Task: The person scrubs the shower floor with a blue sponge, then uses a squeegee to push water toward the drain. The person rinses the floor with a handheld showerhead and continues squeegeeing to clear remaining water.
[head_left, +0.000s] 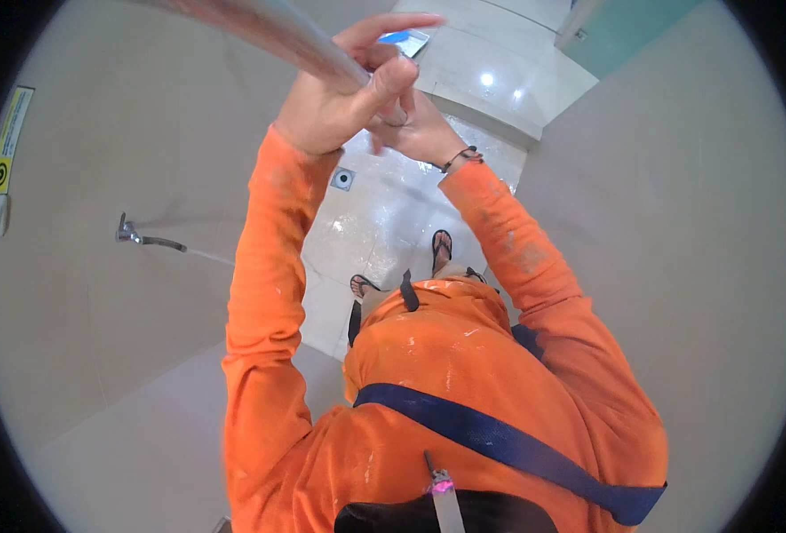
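A grey metallic pole (291, 44) slants in from the upper left and runs down to both of my hands. My left hand (335, 102) is loosely closed around the pole, its thumb lying across it and its forefinger stretched out to the right. Just below and to the right, my right hand (424, 129) grips the pole near its lower visible end; most of those fingers are hidden behind the left hand. The pole's upper end lies outside the picture. Both arms are raised in orange sleeves, and a dark bracelet (461, 158) circles the right wrist.
On the left wall a small metal tap (128, 233) lets out a thin stream of water. The tiled floor (357, 226) looks wet around a square drain (342, 178). A raised ledge (491, 115) crosses ahead. Beige walls (659, 231) stand close on both sides, with a greenish panel (637, 31) beyond.
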`<state>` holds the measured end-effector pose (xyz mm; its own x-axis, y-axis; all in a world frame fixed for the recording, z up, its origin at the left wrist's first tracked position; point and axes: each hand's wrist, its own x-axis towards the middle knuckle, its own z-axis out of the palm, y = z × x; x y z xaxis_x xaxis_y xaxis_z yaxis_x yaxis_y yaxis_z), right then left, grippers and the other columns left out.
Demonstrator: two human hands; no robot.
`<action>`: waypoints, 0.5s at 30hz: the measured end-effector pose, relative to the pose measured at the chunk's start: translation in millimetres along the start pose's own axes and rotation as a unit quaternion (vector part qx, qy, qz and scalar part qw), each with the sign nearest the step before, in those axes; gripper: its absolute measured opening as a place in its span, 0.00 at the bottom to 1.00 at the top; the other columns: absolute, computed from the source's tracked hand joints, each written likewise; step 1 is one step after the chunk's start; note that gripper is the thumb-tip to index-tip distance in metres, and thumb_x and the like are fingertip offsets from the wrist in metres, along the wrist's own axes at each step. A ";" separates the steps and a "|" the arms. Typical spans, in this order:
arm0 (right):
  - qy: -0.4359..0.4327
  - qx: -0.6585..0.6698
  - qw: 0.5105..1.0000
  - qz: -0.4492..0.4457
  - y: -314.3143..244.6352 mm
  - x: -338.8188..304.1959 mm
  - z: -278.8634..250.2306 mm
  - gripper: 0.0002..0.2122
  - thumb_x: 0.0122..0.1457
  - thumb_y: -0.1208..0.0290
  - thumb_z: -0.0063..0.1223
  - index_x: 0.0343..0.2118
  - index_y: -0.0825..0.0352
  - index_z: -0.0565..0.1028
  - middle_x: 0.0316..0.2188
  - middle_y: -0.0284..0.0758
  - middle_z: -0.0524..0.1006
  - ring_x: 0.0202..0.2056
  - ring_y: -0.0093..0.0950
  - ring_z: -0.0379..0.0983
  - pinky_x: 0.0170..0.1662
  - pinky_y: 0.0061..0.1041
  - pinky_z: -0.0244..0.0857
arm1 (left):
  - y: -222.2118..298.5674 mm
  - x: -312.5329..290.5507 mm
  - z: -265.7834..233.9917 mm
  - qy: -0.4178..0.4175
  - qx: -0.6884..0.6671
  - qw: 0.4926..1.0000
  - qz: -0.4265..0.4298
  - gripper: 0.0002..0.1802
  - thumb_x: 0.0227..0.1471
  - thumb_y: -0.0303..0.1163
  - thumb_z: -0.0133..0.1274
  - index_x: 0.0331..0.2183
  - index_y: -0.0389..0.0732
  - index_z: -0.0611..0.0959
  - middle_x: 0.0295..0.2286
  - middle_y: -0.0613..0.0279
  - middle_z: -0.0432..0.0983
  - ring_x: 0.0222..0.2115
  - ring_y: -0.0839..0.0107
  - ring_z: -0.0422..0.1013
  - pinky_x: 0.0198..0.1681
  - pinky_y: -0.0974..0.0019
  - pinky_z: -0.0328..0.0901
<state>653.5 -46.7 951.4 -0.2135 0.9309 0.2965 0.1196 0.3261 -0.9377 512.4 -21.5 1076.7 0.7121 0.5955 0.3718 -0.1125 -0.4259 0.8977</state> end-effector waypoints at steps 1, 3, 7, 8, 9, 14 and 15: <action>-0.028 -0.037 0.998 0.046 11.2 0.7 -4.5 0.24 0.57 0.62 0.62 0.54 0.69 0.71 0.35 0.36 0.81 0.41 0.27 0.76 0.50 0.31 0.66 | -10.1 -9.0 -2.3 0.038 0.066 0.997 0.032 0.41 0.57 0.57 0.51 0.55 0.29 0.71 0.27 0.61 0.76 0.32 0.73 0.73 0.38 0.70 0.67; 0.107 -0.098 0.989 0.000 12.3 8.0 7.3 0.17 0.59 0.59 0.59 0.43 0.67 0.78 0.28 0.33 0.80 0.31 0.23 0.73 0.38 0.28 0.67 | -9.4 -62.7 -66.6 0.102 0.105 0.988 0.043 0.35 0.55 0.52 0.55 0.54 0.34 0.74 0.38 0.57 0.78 0.42 0.69 0.73 0.49 0.65 0.65; 0.308 -0.217 0.926 0.029 -8.9 -8.3 -18.6 0.19 0.64 0.52 0.49 0.32 0.64 0.82 0.16 0.23 0.71 0.20 0.14 0.64 0.22 0.23 0.56 | -36.6 -218.3 -246.4 0.268 0.443 0.836 -0.182 0.25 0.53 0.48 0.58 0.48 0.42 0.81 0.47 0.57 0.76 0.47 0.64 0.72 0.53 0.59 0.64; 0.323 -0.183 0.929 0.003 -15.9 -11.4 -24.5 0.17 0.64 0.53 0.51 0.32 0.63 0.82 0.14 0.20 0.67 0.18 0.12 0.61 0.21 0.21 0.53 | -47.5 -269.1 -294.0 0.282 0.526 0.768 -0.232 0.23 0.54 0.47 0.58 0.47 0.43 0.81 0.46 0.57 0.76 0.49 0.61 0.71 0.52 0.57 0.64; 0.357 -0.157 0.921 -0.015 -27.7 -12.4 -17.5 0.14 0.63 0.57 0.54 0.29 0.63 0.80 0.14 0.20 0.66 0.17 0.11 0.59 0.20 0.18 0.52 | -56.5 -316.9 -332.8 0.291 0.600 0.691 -0.277 0.21 0.54 0.46 0.57 0.45 0.44 0.82 0.46 0.56 0.75 0.51 0.58 0.69 0.52 0.56 0.65; 0.430 -0.122 0.895 0.001 -93.1 -4.6 10.9 0.12 0.64 0.64 0.54 0.28 0.69 0.75 0.13 0.22 0.63 0.14 0.13 0.55 0.18 0.19 0.48 | -101.9 -424.2 -402.6 0.261 0.758 0.539 -0.259 0.18 0.56 0.44 0.54 0.44 0.45 0.81 0.46 0.59 0.73 0.51 0.58 0.65 0.51 0.50 0.62; 0.432 -0.119 0.894 0.011 -98.6 13.4 -8.3 0.12 0.64 0.65 0.54 0.29 0.70 0.74 0.13 0.22 0.62 0.14 0.13 0.54 0.18 0.19 0.48 | -110.2 -401.3 -401.3 0.247 0.772 0.536 -0.237 0.18 0.56 0.45 0.54 0.44 0.45 0.81 0.46 0.60 0.72 0.51 0.59 0.65 0.50 0.49 0.61</action>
<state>647.0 -64.9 1049.4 0.6076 0.6844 0.4030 0.3385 0.2359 -0.9109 -39.1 59.7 923.3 0.0939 0.8317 0.5472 0.9785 0.0243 -0.2048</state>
